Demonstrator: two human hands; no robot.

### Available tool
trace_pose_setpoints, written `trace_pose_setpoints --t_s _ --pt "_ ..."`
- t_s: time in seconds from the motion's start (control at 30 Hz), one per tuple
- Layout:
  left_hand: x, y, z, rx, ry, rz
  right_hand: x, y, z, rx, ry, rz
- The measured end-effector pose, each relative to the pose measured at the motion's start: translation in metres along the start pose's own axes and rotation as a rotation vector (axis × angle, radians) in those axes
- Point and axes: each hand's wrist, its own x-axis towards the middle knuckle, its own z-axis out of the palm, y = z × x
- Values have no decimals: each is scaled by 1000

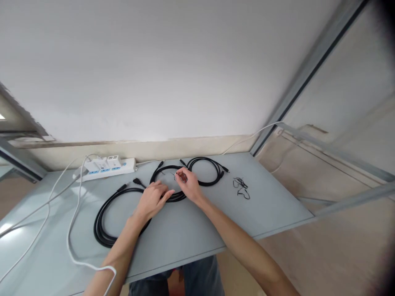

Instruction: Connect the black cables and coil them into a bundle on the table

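Three coiled black cables lie on a grey table (271,209). My left hand (153,198) rests with curled fingers on the near edge of the middle coil (166,170). My right hand (189,184) pinches something thin, perhaps a wire tie, over that same coil's right side. A larger coil (106,218) lies to the left under my left forearm. A third coil (206,168) sits just beyond my right hand.
A white power strip (106,167) with plugged adapters stands at the table's back left, white cords (72,230) trailing toward me. A small heap of black ties (241,187) lies to the right. A pale wall rises behind; the floor shows at right.
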Motion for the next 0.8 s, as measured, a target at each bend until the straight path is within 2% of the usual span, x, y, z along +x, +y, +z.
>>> trace_pose_setpoints --t_s 0.1,0.17,0.33,0.53,0.67,0.8 --pt "3 -1 -3 -62 154 -19 -8 -2 -7 -94 -35 -115" --pt "5 -2 -2 -99 212 -28 -10 -3 -7 -89 -71 -157" --pt "5 -2 7 -74 165 18 -14 -4 2 -97 -121 -187" --pt "5 -5 11 -1 242 -47 -19 -4 8 -98 -125 -198" --pt "4 -3 8 -12 282 -89 -18 -6 9 5 -32 -124" --pt "4 -1 9 -23 329 -177 -14 -5 9 275 96 45"
